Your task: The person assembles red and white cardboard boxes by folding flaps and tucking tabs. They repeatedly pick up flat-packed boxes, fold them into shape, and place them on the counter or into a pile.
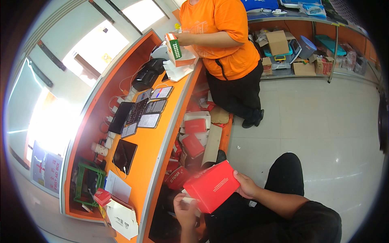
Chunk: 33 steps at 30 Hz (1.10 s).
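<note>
A red cardboard box (pixel 214 187) with pale printing is held tilted above my lap, between both hands. My left hand (pixel 185 208) is closed at its lower left end, where a pale flap shows between the fingers. The right side of the box is gripped by my right hand (pixel 245 185), thumb on the top face. Several more red boxes, such as this one (pixel 193 145), lie heaped below the counter just beyond my hands. What is inside the held box is hidden.
On my left runs an orange counter (pixel 144 139) with several phones, a black tablet (pixel 124 156) and a flattened white carton (pixel 122 218). A person in an orange shirt (pixel 221 44) stands ahead holding a green-and-white box (pixel 173 47). A metal shelf (pixel 298 74) with cartons stands far right.
</note>
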Motion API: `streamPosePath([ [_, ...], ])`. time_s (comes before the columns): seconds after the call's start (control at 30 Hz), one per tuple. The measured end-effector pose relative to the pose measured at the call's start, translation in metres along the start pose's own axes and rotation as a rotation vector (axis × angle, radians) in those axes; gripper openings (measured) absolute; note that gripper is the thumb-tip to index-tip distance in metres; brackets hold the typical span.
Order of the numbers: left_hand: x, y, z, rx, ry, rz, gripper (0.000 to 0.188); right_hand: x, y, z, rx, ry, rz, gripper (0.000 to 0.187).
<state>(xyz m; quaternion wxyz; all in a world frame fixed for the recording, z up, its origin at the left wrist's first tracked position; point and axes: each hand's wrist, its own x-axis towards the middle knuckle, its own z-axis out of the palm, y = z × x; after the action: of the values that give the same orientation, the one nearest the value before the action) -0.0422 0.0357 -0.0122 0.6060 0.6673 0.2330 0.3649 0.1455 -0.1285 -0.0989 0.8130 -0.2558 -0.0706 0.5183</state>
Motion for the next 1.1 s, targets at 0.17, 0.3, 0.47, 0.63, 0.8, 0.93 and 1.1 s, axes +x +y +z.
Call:
streamPosePath([
  [0.17,-0.003,0.008,0.004,-0.049,-0.114,0.042,0.053,0.000,0.005,0.002,-0.025,0.011,-0.058,0.056],
  [0.3,-0.001,0.012,0.003,0.020,-0.178,0.048,0.059,0.000,0.003,0.005,-0.032,0.019,-0.092,0.057],
  [0.47,-0.001,0.011,-0.001,0.042,-0.270,-0.002,0.085,0.001,0.002,0.002,0.002,0.009,-0.095,0.057],
  [0.63,-0.002,0.011,-0.002,0.053,-0.297,-0.016,0.092,0.005,0.003,-0.004,-0.076,-0.067,-0.183,0.059],
  [0.8,-0.004,0.018,0.005,-0.078,-0.194,-0.082,0.080,0.007,0.002,0.000,-0.084,-0.021,-0.199,0.058],
  [0.93,0.000,0.020,0.008,-0.139,-0.103,-0.119,0.073,0.002,-0.001,0.007,-0.401,0.049,-0.287,0.056],
  [1.1,0.006,0.020,-0.008,-0.272,0.015,-0.179,0.045,-0.007,-0.029,-0.011,-0.456,-0.310,-0.014,0.062],
])
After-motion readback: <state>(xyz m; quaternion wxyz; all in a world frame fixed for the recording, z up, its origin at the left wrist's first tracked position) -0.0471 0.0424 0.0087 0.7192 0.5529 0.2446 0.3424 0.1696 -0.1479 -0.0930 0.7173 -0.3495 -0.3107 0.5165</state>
